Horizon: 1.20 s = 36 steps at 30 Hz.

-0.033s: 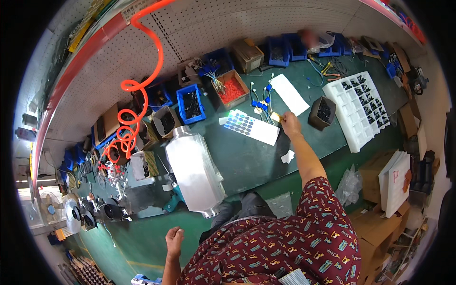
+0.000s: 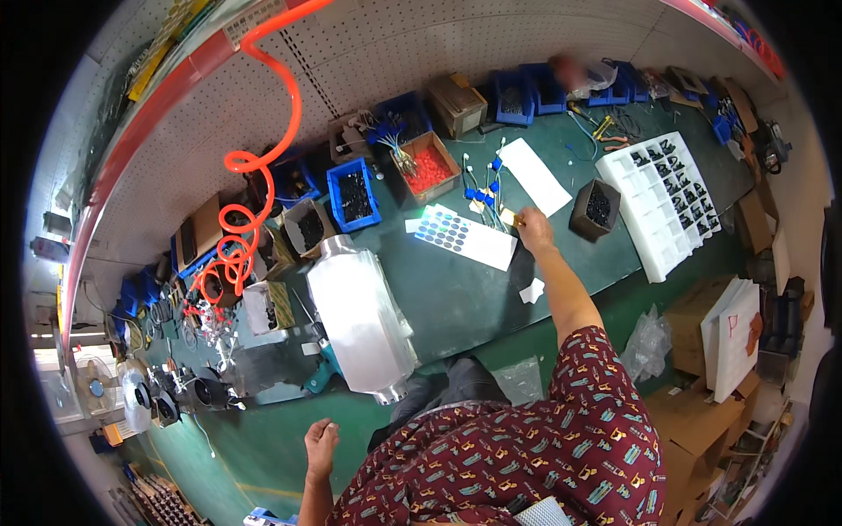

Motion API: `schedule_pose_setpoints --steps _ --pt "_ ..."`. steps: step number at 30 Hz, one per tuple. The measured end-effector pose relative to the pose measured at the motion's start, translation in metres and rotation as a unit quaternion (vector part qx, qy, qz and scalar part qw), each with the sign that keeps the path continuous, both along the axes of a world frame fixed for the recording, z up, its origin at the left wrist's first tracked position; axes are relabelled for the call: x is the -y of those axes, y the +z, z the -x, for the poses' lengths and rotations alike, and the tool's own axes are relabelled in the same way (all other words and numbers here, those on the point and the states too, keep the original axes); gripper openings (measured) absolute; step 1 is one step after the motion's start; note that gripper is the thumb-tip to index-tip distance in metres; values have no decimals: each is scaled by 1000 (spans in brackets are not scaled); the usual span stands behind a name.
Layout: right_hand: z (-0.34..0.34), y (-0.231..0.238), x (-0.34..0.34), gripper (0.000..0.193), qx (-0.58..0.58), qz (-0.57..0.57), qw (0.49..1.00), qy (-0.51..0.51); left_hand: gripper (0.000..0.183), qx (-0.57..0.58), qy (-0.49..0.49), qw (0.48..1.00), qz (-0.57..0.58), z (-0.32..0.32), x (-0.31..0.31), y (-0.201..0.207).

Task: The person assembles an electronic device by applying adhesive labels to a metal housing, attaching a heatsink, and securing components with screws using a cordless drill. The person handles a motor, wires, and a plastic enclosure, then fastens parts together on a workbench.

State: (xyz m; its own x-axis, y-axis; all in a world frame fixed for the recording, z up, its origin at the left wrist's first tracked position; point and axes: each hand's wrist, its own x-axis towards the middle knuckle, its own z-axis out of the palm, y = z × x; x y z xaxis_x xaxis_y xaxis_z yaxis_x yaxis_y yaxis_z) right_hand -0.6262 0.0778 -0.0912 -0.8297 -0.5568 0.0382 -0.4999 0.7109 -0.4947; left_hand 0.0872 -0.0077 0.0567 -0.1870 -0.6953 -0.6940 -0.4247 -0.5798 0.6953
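Observation:
My right hand reaches over the green worktable, fingers pinched on a small yellow piece. Its exact kind is too small to make out. Against that piece lie thin cables with blue connectors. To its left is a white sheet with rows of round silvery stickers, and beyond it a blank white sheet. My left hand hangs low beside the table's front edge, fingers curled in with nothing visible in them. A silver metal canister lies on the table between my two arms.
A cardboard box of red parts and a blue bin of black parts stand at the back. Right of my hand are a dark box and a white foam tray. An orange coiled hose hangs at left; a teal power tool lies beside the canister.

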Motion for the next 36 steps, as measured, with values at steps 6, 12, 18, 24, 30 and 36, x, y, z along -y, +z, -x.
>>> schedule_pose_setpoints --steps 6,12,18,24,30,36 --pt "25 24 21 53 -20 -197 956 216 27 22 0 1000 -14 6 -4 10" --pt "31 30 25 43 -21 -227 925 304 32 25 -14 996 -86 7 -32 13" --pt "40 23 22 36 -4 -223 932 286 30 26 -13 998 -63 14 -35 19" --pt "3 16 -1 31 221 143 963 60 8 40 -41 964 260 42 5 30" --pt "-181 157 52 21 545 301 779 72 18 -19 -106 950 293 186 50 90" --pt "-289 212 76 19 533 308 773 156 41 -184 -136 950 212 273 65 117"
